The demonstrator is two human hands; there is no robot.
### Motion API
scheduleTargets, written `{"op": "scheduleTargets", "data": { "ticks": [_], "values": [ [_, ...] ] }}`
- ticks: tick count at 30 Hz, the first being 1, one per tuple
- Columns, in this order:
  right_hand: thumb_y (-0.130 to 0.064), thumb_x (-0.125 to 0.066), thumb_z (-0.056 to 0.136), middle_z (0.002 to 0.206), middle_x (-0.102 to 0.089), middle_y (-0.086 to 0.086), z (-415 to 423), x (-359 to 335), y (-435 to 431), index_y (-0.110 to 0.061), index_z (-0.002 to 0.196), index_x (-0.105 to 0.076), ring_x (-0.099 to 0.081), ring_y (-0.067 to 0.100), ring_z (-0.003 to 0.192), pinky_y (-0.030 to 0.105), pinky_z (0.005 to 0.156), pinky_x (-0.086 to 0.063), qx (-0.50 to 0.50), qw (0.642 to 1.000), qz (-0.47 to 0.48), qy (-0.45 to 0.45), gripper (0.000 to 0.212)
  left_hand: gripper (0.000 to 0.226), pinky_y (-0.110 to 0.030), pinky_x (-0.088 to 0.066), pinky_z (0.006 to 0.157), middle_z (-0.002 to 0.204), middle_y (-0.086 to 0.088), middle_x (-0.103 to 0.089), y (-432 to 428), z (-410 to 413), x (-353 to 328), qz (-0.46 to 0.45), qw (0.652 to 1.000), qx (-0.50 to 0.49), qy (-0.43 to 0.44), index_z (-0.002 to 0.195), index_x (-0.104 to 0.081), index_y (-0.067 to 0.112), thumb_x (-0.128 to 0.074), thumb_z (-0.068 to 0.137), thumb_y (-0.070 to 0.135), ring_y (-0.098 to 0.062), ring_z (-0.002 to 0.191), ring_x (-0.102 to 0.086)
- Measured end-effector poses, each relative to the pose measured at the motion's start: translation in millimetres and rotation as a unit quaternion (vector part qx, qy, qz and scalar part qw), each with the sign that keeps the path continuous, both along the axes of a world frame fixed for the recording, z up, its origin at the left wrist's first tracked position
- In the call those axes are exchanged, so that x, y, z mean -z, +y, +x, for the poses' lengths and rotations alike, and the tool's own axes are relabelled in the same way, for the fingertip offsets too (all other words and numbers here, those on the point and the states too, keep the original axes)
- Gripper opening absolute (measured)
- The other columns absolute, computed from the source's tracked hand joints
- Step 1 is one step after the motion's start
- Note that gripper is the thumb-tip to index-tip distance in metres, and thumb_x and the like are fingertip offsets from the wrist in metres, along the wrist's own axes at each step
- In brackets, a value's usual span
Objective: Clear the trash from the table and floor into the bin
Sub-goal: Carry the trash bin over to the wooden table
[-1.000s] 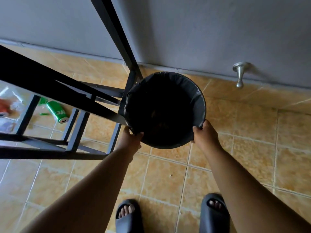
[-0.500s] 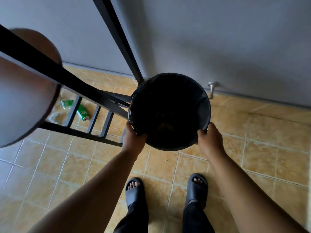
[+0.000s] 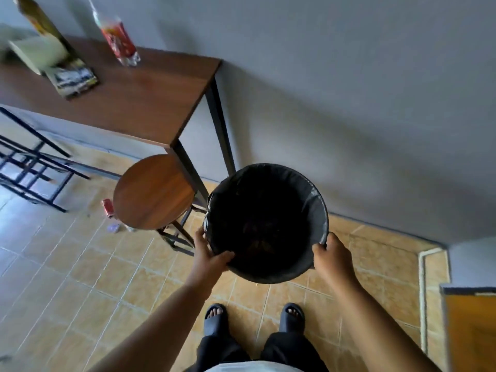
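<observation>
I hold a round bin (image 3: 319,208) lined with a black bag, lifted off the floor in front of me. My left hand (image 3: 208,255) grips its near left rim and my right hand (image 3: 332,257) grips its near right rim. On the brown table (image 3: 150,103) to the left stand a plastic bottle with a red label (image 3: 119,40), a snack packet (image 3: 72,76) and a white box (image 3: 37,53). On the floor beside the stool lie a red can (image 3: 108,208) and a small pale scrap (image 3: 113,228).
A round wooden stool (image 3: 153,191) stands between me and the table, close to the bin's left side. Black metal frames (image 3: 29,170) sit at the far left. A grey wall runs behind; an orange door (image 3: 469,331) is at the lower right. Tiled floor around my feet.
The view has risen, so the bin sits higher off the floor in both hands. The table top, its items and the stool have come into view.
</observation>
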State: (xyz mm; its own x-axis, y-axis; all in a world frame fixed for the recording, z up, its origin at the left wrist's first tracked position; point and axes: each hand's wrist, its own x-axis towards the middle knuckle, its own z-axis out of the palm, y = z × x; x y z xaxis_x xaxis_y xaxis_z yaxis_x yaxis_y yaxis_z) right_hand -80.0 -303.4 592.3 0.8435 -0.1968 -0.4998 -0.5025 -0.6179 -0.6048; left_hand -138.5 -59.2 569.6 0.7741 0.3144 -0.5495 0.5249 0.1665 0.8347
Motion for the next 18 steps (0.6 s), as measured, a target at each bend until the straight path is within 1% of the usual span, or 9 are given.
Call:
{"op": "scheduleTargets", "data": {
  "ticks": [2,4,6,7,10,12,14,16,18],
  "values": [
    [-0.011,-0.048,0.094,0.095,-0.065,0.012,-12,-25,-4,-0.011,0.103,-0.056,-0.054,0.011,0.064,0.024,0.046,-0.035,-0.037,0.999,-0.002,-0.015,0.012,0.063,-0.042,-0.064,0.065,0.126,-0.005,-0.055,10,-19,-17,0.006,1.000,-0.010,-0.011,0.133,-0.030,0.016,-0.063,0.087,-0.012,-0.024,0.104,-0.064],
    [-0.011,-0.049,0.094,0.086,-0.066,0.007,-22,-45,-5,-0.012,0.101,-0.057,-0.057,0.014,0.062,0.024,0.045,-0.038,-0.081,0.996,0.003,-0.037,0.011,0.057,-0.041,-0.063,0.065,0.126,-0.011,-0.056,19,-37,-31,0.008,1.000,-0.017,-0.009,0.129,-0.034,0.018,-0.060,0.089,-0.011,-0.029,0.104,-0.065],
    [-0.011,-0.050,0.093,0.073,-0.063,0.006,-28,-60,-2,-0.013,0.093,-0.057,-0.058,0.019,0.059,0.028,0.047,-0.040,-0.115,0.992,0.000,-0.052,0.007,0.063,-0.040,-0.063,0.064,0.120,-0.006,-0.058,25,-54,-45,0.001,1.000,-0.024,-0.009,0.131,-0.035,0.026,-0.056,0.087,-0.015,-0.026,0.100,-0.066],
    [-0.011,-0.051,0.092,0.069,-0.062,0.006,-30,-66,1,-0.014,0.090,-0.057,-0.058,0.020,0.058,0.029,0.049,-0.039,-0.131,0.990,-0.006,-0.057,0.007,0.067,-0.040,-0.063,0.065,0.118,-0.004,-0.059,27,-63,-49,-0.002,1.000,-0.028,-0.008,0.132,-0.036,0.029,-0.056,0.086,-0.016,-0.025,0.099,-0.066],
    [-0.012,-0.051,0.092,0.066,-0.061,0.003,-36,-79,19,-0.015,0.086,-0.056,-0.057,0.017,0.058,0.029,0.050,-0.039,-0.190,0.980,-0.017,-0.061,0.008,0.068,-0.038,-0.063,0.067,0.118,-0.005,-0.063,32,-91,-59,-0.015,0.998,-0.068,-0.007,0.127,-0.045,0.033,-0.054,0.085,-0.019,-0.021,0.097,-0.068],
    [-0.013,-0.052,0.092,0.065,-0.061,0.003,-40,-84,37,-0.014,0.083,-0.056,-0.058,0.017,0.059,0.030,0.052,-0.041,-0.229,0.972,-0.016,-0.056,0.009,0.068,-0.033,-0.062,0.064,0.116,-0.004,-0.062,40,-109,-65,-0.021,0.994,-0.106,-0.008,0.127,-0.045,0.033,-0.053,0.085,-0.019,-0.020,0.096,-0.067],
    [-0.014,-0.052,0.093,0.067,-0.062,0.002,-44,-90,61,-0.015,0.085,-0.057,-0.059,0.015,0.061,0.027,0.051,-0.041,-0.260,0.964,-0.013,-0.054,0.009,0.068,-0.031,-0.061,0.062,0.115,-0.005,-0.062,54,-128,-69,-0.028,0.990,-0.136,-0.016,0.126,-0.045,0.036,-0.052,0.085,-0.019,-0.021,0.096,-0.066],
    [-0.015,-0.053,0.095,0.068,-0.060,0.001,-48,-95,90,-0.016,0.089,-0.059,-0.058,0.011,0.061,0.021,0.050,-0.040,-0.296,0.954,-0.003,-0.055,0.008,0.067,-0.036,-0.062,0.061,0.120,-0.010,-0.061,73,-147,-72,-0.048,0.983,-0.176,-0.034,0.128,-0.047,0.036,-0.052,0.086,-0.017,-0.026,0.098,-0.067],
    [-0.016,-0.052,0.096,0.067,-0.059,-0.002,-53,-101,125,-0.017,0.089,-0.058,-0.058,0.007,0.060,0.014,0.046,-0.040,-0.330,0.942,0.008,-0.055,0.009,0.066,-0.047,-0.062,0.064,0.128,-0.011,-0.057,99,-168,-73,-0.074,0.971,-0.221,-0.053,0.139,-0.045,0.033,-0.061,0.089,-0.006,-0.033,0.105,-0.065]
  ]
}}
